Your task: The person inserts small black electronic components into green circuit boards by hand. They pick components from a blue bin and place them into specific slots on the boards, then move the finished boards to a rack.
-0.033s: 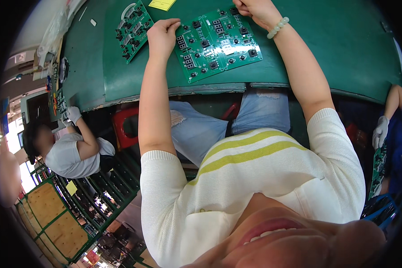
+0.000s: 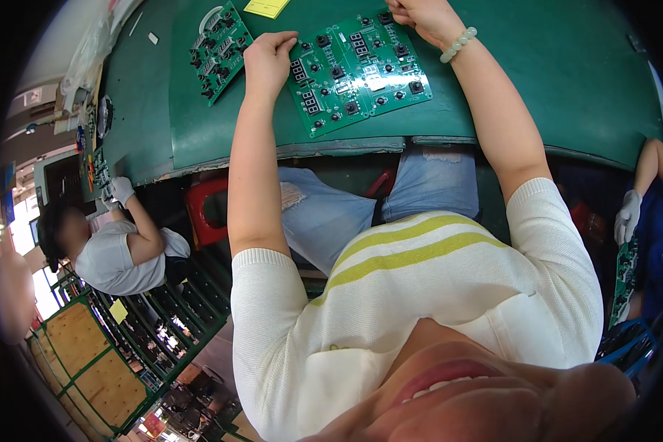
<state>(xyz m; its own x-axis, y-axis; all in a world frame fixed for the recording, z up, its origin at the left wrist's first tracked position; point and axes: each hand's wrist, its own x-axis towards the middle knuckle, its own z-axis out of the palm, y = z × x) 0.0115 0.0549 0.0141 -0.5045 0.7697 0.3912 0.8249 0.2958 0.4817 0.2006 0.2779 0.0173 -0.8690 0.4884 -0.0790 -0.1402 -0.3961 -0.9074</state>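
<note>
A green circuit board panel [image 2: 353,96] lies slightly turned on the green tabletop, with black buttons and several digit displays facing up. At its upper left edge, my left hand [image 2: 267,60] has thumb and forefinger pinched together on the board's rim. My right hand [image 2: 429,20], with a pale bead bracelet [image 2: 458,45] on its wrist, is closed at the board's upper right corner. Its fingertips are near the picture's top edge and only partly show. Left of my left hand lies a second, similar circuit board [image 2: 221,53], crowded with black parts and a looped white wire.
A yellow paper slip [image 2: 267,6] lies beyond the boards on the green table [image 2: 552,88]. A gloved co-worker [image 2: 121,254] sits at the left. Another person's gloved hand [image 2: 628,215] holds a circuit board at the right. A red stool [image 2: 208,214] stands below the table edge.
</note>
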